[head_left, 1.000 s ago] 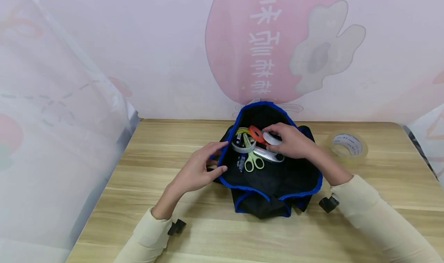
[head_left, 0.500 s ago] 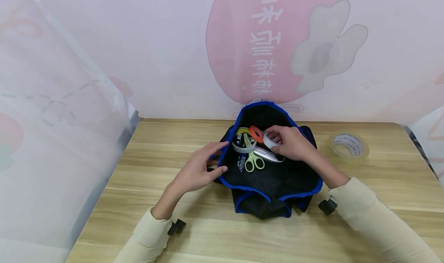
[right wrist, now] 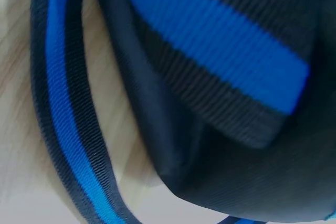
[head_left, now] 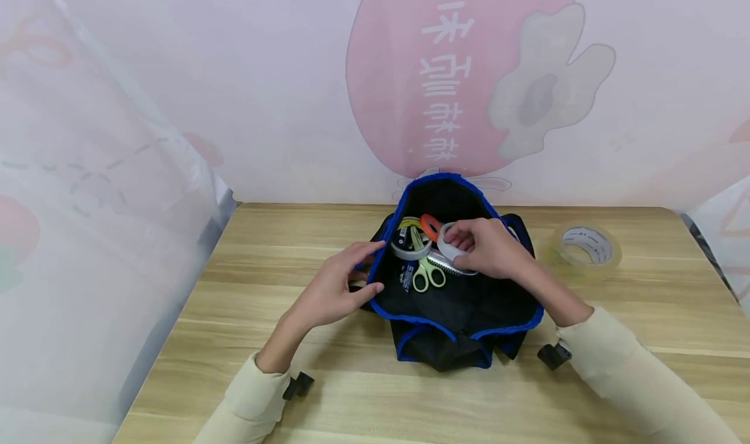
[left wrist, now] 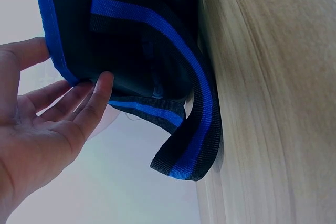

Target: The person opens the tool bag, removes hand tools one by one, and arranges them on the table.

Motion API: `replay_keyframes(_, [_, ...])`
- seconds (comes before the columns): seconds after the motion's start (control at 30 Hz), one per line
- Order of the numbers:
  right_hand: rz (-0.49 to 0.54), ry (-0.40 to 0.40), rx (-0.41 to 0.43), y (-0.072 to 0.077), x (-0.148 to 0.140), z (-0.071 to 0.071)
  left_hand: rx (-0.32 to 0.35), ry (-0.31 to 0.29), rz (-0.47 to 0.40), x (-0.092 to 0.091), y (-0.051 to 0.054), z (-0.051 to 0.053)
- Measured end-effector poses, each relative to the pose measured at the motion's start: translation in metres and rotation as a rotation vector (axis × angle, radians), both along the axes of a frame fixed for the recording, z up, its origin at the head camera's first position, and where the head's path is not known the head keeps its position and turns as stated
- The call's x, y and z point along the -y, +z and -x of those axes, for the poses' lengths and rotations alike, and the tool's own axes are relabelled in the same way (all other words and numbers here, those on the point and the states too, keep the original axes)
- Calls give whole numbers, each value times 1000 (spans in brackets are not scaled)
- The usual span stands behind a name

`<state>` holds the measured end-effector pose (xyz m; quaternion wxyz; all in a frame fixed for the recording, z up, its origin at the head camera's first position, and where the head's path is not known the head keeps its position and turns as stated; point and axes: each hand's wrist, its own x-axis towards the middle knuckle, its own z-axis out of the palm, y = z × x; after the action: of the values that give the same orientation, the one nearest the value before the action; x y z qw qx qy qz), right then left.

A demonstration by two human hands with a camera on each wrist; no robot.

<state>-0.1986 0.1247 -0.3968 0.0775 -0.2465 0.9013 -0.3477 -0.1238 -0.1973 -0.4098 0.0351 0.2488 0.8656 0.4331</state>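
Observation:
A black bag with blue trim (head_left: 457, 310) stands open on the table. Inside its left part lie scissors with pale green handles (head_left: 430, 276), an orange roll (head_left: 430, 226), a grey-white ring (head_left: 411, 254) and a silver tool (head_left: 446, 262). My right hand (head_left: 495, 249) pinches a white tape roll (head_left: 448, 243) inside the bag, over part of the silver tool. With fingers spread and relaxed, my left hand (head_left: 334, 284) touches the bag's left rim; in the left wrist view this hand (left wrist: 52, 124) is against the blue edge (left wrist: 56, 45). The right wrist view shows no hand, only bag and straps.
A clear tape roll (head_left: 588, 245) lies on the wooden table (head_left: 263, 262) to the right of the bag. Behind the table hangs a printed pale cloth (head_left: 281, 92). Striped straps (left wrist: 202, 103) loop out from the bag's side.
My right hand has moved slightly down, and the white roll in it has shifted left and down, towards the scissors. My left hand keeps its place at the rim.

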Motion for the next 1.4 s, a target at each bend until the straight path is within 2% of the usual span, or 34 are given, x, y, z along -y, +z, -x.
replay_keyframes(0.2, [33,-2,-49,14,2,-11,-4,8,14,1,0,-1])
replay_keyframes(0.43, [118,-22,-68,28,-4,-19,-7,5,11,1,-1,-1])
replay_keyframes(0.83, [215,-67,-110,51,-31,-28,-20,-2,18,1,-2,0])
replay_keyframes(1.13, [346,-88,-121,56,-54,-34,-27,-8,38,2,-2,2])
replay_keyframes(1.27, [361,-101,-154,59,-64,-34,-25,-11,34,2,-1,2])
replay_keyframes(1.4, [341,-160,-160,59,-78,-32,-25,-9,33,2,-1,3])
